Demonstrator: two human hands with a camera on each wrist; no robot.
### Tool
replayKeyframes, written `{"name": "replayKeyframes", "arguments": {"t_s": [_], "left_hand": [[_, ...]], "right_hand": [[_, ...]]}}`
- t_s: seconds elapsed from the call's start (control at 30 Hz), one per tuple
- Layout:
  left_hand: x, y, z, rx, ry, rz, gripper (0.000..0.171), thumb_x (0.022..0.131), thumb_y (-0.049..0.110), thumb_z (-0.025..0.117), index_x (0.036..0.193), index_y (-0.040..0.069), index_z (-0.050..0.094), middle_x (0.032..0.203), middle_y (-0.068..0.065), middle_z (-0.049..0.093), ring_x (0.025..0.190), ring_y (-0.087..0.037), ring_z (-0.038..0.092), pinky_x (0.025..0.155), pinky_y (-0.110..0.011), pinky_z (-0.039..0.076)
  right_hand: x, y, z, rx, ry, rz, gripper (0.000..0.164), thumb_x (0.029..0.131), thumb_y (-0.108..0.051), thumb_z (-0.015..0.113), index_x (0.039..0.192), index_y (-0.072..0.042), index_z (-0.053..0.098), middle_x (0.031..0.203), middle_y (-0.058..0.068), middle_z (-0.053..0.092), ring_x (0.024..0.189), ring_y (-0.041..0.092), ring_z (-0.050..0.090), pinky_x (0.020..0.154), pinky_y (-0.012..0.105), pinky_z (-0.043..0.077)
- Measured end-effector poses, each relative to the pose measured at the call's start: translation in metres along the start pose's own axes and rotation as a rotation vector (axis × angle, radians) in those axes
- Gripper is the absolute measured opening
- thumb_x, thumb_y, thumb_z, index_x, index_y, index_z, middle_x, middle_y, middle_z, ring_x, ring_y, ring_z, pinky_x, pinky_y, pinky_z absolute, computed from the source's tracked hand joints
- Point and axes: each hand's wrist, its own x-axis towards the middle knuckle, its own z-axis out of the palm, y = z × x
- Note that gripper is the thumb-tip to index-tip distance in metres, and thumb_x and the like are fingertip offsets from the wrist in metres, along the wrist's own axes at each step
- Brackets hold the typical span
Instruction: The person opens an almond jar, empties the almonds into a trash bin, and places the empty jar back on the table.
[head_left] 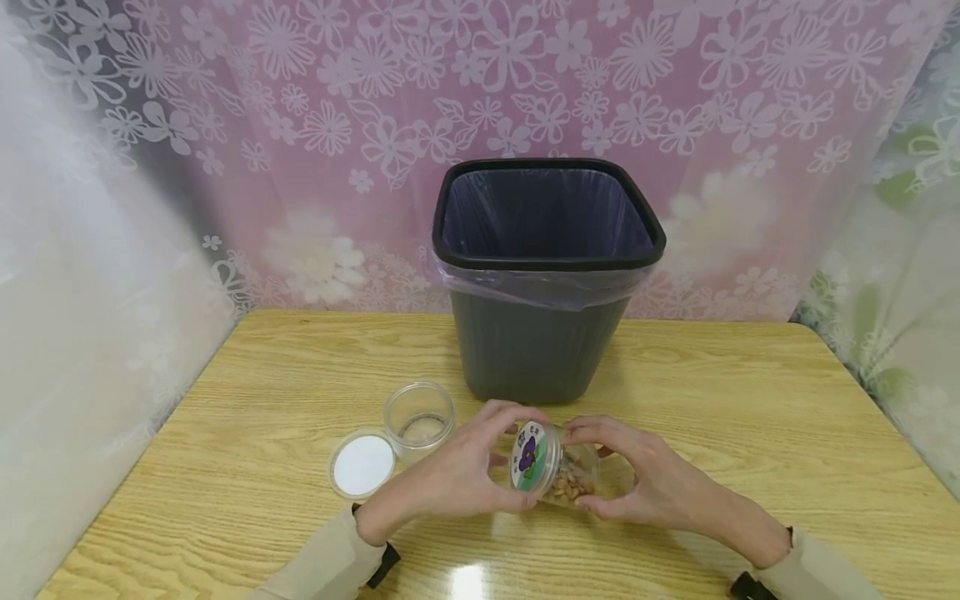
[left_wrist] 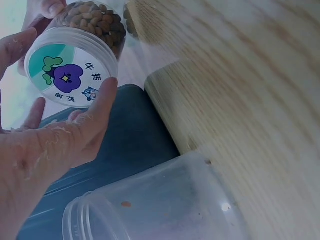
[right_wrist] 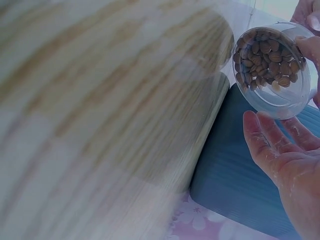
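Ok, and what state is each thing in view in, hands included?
Held jar: lidded, tilted.
Printed lid: on the held jar.
Brown nutlike pieces: loose inside, only part-filling the held jar.
Open jar: upright, uncovered, nearly empty.
Loose lid: lying flat on the table.
Bin: upright, open-topped.
Bin liner: folded over the bin's rim.
Left hand: gripping the printed lid.
Right hand: gripping the held jar's body.

our left arm (head_left: 322, 557) and right arm (head_left: 817, 568) slant inward, pale-sleeved almost to the wrists (head_left: 378, 521). our left hand (head_left: 471, 468) and right hand (head_left: 654, 482) face each other, close but apart, palms turned inward. on each, the thumb (head_left: 513, 501) lies nearer us, opposite the curved fingers (head_left: 513, 414), both gripping.
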Motion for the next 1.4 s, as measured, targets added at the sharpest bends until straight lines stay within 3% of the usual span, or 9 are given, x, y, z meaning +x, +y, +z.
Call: {"name": "replayKeyframes", "arguments": {"t_s": [0.2,0.47,0.97,1.17,1.4], "left_hand": [[0.0005,0.0001,0.0003,0.059,-0.017,0.066,0.080,0.077,0.009,0.085,0.141,0.039,0.048,0.154,0.003,0.038,0.139,-0.019,0.046,0.105,-0.033,0.053],[0.0020,-0.0023,0.0002,0.032,-0.011,0.084,0.077,0.078,0.005,0.084,0.139,0.036,0.050,0.149,0.008,0.039,0.139,-0.018,0.047,0.104,-0.027,0.053],[0.0025,-0.0045,0.0005,-0.016,-0.006,-0.028,0.073,0.084,0.026,0.084,0.143,0.046,0.046,0.144,0.004,0.043,0.129,-0.025,0.055,0.091,-0.024,0.058],[0.0023,-0.0028,0.0014,-0.060,0.005,-0.070,0.070,0.085,0.030,0.084,0.143,0.044,0.047,0.143,0.001,0.045,0.124,-0.024,0.057,0.088,-0.023,0.059],[0.0023,-0.0009,0.0018,-0.047,0.012,-0.089,0.071,0.086,0.033,0.083,0.145,0.040,0.047,0.142,0.000,0.045,0.125,-0.023,0.054,0.087,-0.022,0.059]], "right_hand": [[-0.0002,-0.0001,-0.0002,0.004,0.002,0.003,0.070,0.073,-0.020,0.093,0.134,-0.020,0.059,0.137,-0.002,0.063,0.122,0.013,0.062,0.080,0.028,0.060],[-0.0001,0.0006,-0.0008,0.006,0.006,-0.002,0.070,0.073,-0.020,0.093,0.135,-0.019,0.059,0.136,0.000,0.063,0.121,0.014,0.063,0.079,0.028,0.061],[0.0007,-0.0001,-0.0005,0.021,0.015,-0.018,0.067,0.074,-0.019,0.093,0.133,-0.016,0.060,0.136,0.000,0.064,0.122,0.013,0.062,0.079,0.028,0.060],[0.0005,0.0006,0.0001,0.013,0.039,-0.064,0.066,0.074,-0.017,0.092,0.132,-0.015,0.060,0.134,0.001,0.064,0.120,0.012,0.062,0.077,0.027,0.060],[-0.0005,0.0002,-0.0004,0.026,0.013,-0.011,0.069,0.074,-0.019,0.093,0.134,-0.018,0.059,0.136,-0.001,0.063,0.123,0.011,0.061,0.080,0.028,0.060]]}}
